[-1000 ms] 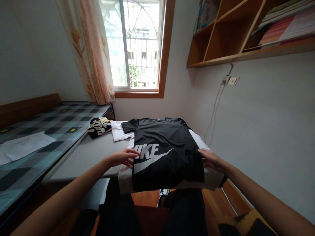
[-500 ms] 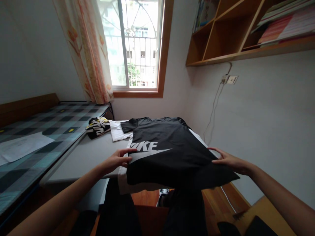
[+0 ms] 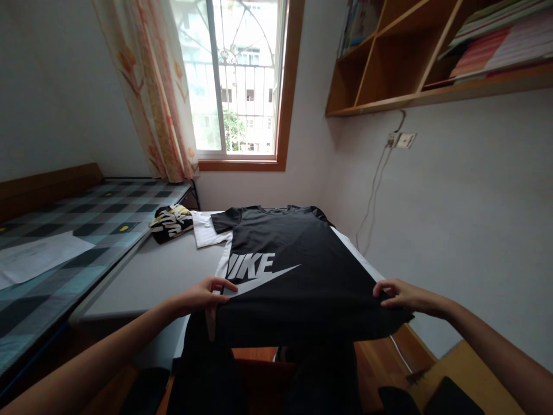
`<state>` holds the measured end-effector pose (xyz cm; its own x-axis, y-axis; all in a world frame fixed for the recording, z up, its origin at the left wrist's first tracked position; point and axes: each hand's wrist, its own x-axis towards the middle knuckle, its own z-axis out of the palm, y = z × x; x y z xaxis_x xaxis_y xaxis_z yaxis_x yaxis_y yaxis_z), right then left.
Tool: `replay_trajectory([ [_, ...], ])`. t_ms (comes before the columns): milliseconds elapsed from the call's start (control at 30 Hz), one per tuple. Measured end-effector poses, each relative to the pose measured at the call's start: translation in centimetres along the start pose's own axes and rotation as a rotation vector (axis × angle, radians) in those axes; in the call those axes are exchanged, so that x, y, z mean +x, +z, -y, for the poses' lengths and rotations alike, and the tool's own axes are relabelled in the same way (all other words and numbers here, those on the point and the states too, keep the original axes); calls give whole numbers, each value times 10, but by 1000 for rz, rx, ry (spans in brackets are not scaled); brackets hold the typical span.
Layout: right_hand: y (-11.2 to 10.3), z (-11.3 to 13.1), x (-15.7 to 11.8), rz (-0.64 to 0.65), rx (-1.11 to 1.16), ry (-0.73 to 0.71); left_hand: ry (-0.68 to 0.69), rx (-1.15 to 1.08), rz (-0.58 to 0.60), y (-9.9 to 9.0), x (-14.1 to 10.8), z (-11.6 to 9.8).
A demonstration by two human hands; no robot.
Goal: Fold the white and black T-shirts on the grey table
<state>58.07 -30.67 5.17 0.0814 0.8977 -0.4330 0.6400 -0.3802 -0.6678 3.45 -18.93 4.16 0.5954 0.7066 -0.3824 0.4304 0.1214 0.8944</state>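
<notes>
A black T-shirt (image 3: 311,276) with a grey NIKE print and swoosh lies spread out, collar away from me, its lower part hanging over the table's front edge. Beneath it lies a white shirt (image 3: 210,233), showing at the left sleeve and along both sides. My left hand (image 3: 207,295) pinches the black T-shirt's left side below the lettering, close to the white cloth. On the opposite side, my right hand (image 3: 404,297) grips the right edge near the hem, thumb and forefinger closed on the fabric.
A bunched black, white and yellow garment (image 3: 171,223) rests on the grey-white table (image 3: 142,276). To the left is a bed with checked cover (image 3: 129,207) and a paper sheet (image 3: 43,256). Wall shelves (image 3: 401,63) hang at right, with a cable (image 3: 375,199) below.
The black T-shirt's lower part has been pulled toward me and straightened, covering more of the white shirt's hem. Both hands have moved slightly down, and the right hand's fingers have closed on the edge.
</notes>
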Motion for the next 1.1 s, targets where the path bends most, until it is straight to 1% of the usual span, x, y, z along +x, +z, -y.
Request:
replay_trajectory([
  [67,7,-6,4,82,-33,30,19,52,-20,1,0,5],
  [100,10,-8,6,103,-56,37,26,78,-29,2,0,6],
  [233,18,-10,9,137,-142,54,-29,106,-13,5,1,8],
  [333,10,-5,6,183,-165,109,-99,143,76,2,-1,4],
  [400,-1,1,5,207,-223,132,-105,230,77,-2,-1,0],
  [433,-7,5,5,191,-269,119,-77,286,41,-5,0,-2],
  [467,-13,10,7,152,-317,88,-24,348,-19,-7,3,-5],
  [533,-23,23,15,23,-384,-16,135,475,-168,-11,14,-10],
  [600,-27,38,30,-107,-407,-126,294,585,-303,-13,31,-17],
  [667,-23,56,50,-190,-413,-206,417,651,-409,-13,54,-22],
  [733,-12,74,74,-251,-437,-257,518,717,-463,-12,79,-24],
  [767,-5,84,86,-262,-448,-293,553,759,-481,-12,91,-23],
  [833,11,101,110,-277,-490,-337,557,861,-503,-11,111,-20],
  [900,26,114,133,-315,-565,-381,477,970,-492,-11,125,-15],
  [933,33,119,143,-344,-602,-375,429,1017,-475,-11,130,-12],
  [1000,46,123,160,-405,-656,-305,365,1080,-438,-12,134,-8],
  [1100,63,117,176,-468,-677,-138,349,1109,-420,-12,134,-5],
])
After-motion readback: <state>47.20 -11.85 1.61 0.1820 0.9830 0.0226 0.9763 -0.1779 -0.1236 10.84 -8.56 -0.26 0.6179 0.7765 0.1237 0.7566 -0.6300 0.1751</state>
